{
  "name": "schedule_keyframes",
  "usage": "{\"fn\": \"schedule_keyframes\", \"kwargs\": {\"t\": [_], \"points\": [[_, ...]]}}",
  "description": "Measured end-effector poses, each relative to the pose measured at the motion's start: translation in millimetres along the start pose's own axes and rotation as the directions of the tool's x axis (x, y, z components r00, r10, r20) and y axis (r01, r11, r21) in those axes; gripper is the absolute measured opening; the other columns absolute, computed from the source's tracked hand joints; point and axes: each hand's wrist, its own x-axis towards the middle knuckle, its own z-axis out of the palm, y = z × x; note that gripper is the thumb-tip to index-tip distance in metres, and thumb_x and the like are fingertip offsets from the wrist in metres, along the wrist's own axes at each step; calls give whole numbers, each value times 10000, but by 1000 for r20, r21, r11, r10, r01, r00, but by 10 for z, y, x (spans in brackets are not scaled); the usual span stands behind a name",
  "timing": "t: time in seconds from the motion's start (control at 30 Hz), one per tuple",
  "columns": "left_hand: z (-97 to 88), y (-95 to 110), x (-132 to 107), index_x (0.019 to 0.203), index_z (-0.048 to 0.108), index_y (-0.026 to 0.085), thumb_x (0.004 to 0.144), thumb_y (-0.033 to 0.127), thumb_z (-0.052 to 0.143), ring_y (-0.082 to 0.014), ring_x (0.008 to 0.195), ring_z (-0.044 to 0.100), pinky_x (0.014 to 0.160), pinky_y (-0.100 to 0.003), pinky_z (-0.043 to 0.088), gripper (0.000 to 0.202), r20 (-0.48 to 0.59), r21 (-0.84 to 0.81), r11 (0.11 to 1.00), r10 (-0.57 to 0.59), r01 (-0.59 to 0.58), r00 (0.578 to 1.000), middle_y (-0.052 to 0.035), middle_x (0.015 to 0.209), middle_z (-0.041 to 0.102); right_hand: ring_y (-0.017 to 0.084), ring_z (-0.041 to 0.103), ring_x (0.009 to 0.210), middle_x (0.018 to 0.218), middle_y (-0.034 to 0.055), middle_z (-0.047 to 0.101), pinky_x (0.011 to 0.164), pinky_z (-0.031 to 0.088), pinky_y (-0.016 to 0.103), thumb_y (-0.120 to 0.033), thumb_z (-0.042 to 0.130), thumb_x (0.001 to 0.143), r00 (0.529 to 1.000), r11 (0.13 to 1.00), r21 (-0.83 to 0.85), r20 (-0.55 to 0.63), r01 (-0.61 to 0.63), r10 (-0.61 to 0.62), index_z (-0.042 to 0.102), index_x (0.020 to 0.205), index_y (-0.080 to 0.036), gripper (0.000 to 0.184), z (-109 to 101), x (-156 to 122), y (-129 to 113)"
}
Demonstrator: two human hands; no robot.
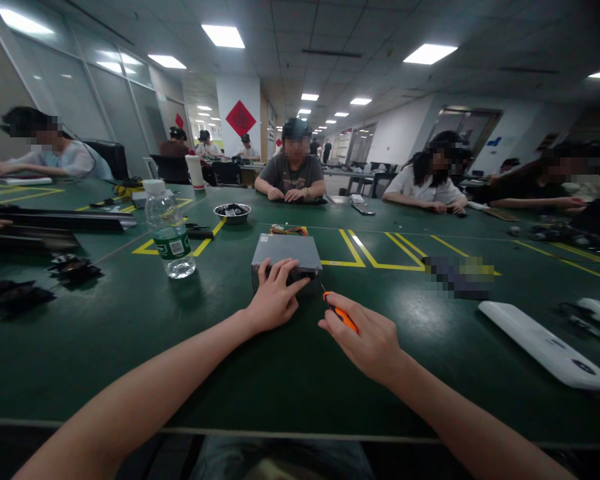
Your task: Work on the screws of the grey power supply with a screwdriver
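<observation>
A grey metal computer power supply unit [286, 249] sits on the green table in front of me, its coloured cables [289, 231] bunched at the far side. My left hand [275, 297] holds it by the near face and top edge, fingers spread over the metal. In my right hand [367, 337] is a screwdriver [341, 312] with an orange and black handle, fingers wrapped round it. Its thin shaft points up and left to the unit's near right corner. Whether the tip sits in a screw is too small to tell.
A water bottle [169, 230] and a metal bowl of small dark parts [233, 213] stand beyond my left hand. Black parts [15, 293] lie far left. At right are a blurred dark object [455, 275] and a white device [545, 343]. Several people sit around the table.
</observation>
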Motion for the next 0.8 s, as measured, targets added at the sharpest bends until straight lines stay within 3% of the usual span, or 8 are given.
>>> {"fn": "schedule_keyframes", "kwargs": {"t": [0.1,0.2,0.37,0.6,0.7,0.8], "points": [[7,-1,-2,1161,550,261,722,158,506,-302,1249,288,1019,-561,119,453,-9,-13,1000,1,-1,1000,-122,1326,354,233,600,969,991,162,632,748,511,320,-186,506,804,1000,997,73,22,-6,4,580,879,-151,112,-21,41,-38],[11,0,-3,1157,554,267,718,156,513,-304,1247,291,1024,-562,109,455,-18,-24,1000,-6,6,1000,-112,1323,362,279,545,1070,1076,195,600,797,497,379,-157,465,800,998,993,113,59,12,-19,571,998,-140,225,-27,48,-98],[0,4,-5,1164,549,273,725,169,522,-302,1256,282,1028,-554,112,452,-11,-10,1000,-6,6,1000,-110,1321,367,228,537,1097,1225,185,530,776,504,282,-136,494,818,996,996,75,75,53,-58,510,1134,-186,320,10,-22,-88],[3,2,-10,1162,550,268,719,158,514,-299,1256,283,1023,-563,111,458,-7,-3,1000,-1,1,1000,-116,1325,357,219,604,953,980,149,639,748,513,315,-224,559,798,999,994,98,-14,43,-42,553,886,-162,108,26,16,-52],[9,0,-12,1162,549,260,718,155,510,-301,1253,287,1020,-564,112,458,-4,-2,1000,3,-3,1000,-124,1322,355,279,559,1018,1063,199,583,757,501,379,-224,488,795,999,987,155,37,34,-40,560,943,-138,186,4,28,-78],[9,0,-12,1165,547,262,719,157,509,-299,1252,286,1020,-562,114,460,-4,-8,1000,6,-6,1000,-122,1319,357,270,552,1014,1103,210,550,754,497,368,-194,466,796,998,988,149,42,42,-49,548,1047,-130,272,-10,10,-86]]}}
